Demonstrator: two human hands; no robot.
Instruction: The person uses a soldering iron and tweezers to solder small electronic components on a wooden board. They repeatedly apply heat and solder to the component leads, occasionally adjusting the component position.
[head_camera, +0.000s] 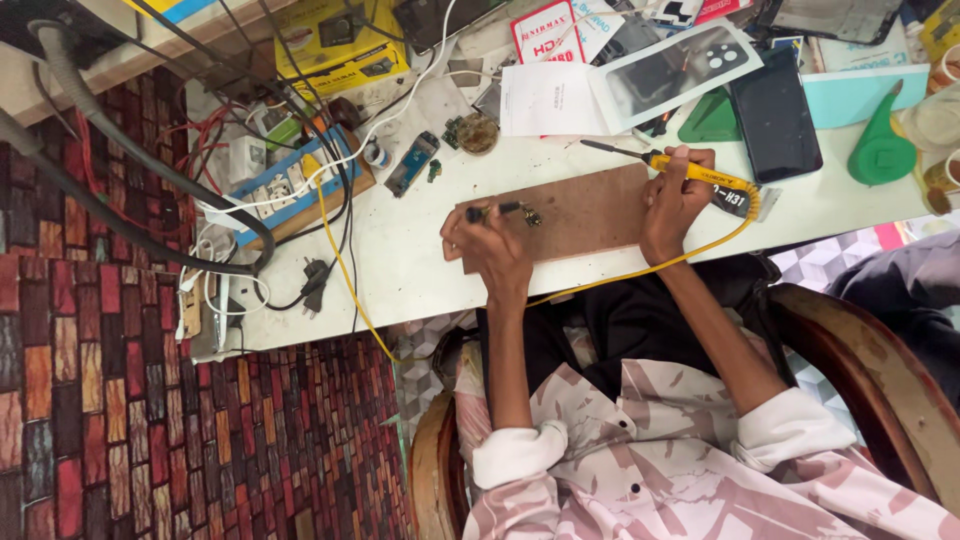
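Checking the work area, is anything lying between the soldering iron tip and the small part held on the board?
Nothing visible. Bare brown wooden board lies between the yellow-handled soldering iron in the right hand and the small dark part by the left hand.

Matt brown wooden board (585, 210); glossy yellow plastic soldering iron (690, 172); smooth white tabletop (400, 260).

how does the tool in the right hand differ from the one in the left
The right hand grips a yellow-handled soldering iron with a long dark tip and a yellow cable trailing off it. The left hand pinches a much shorter dark tool with no cable visible, its end at a small part. The iron points away from the wooden board; the short tool lies over it. Both are slim.
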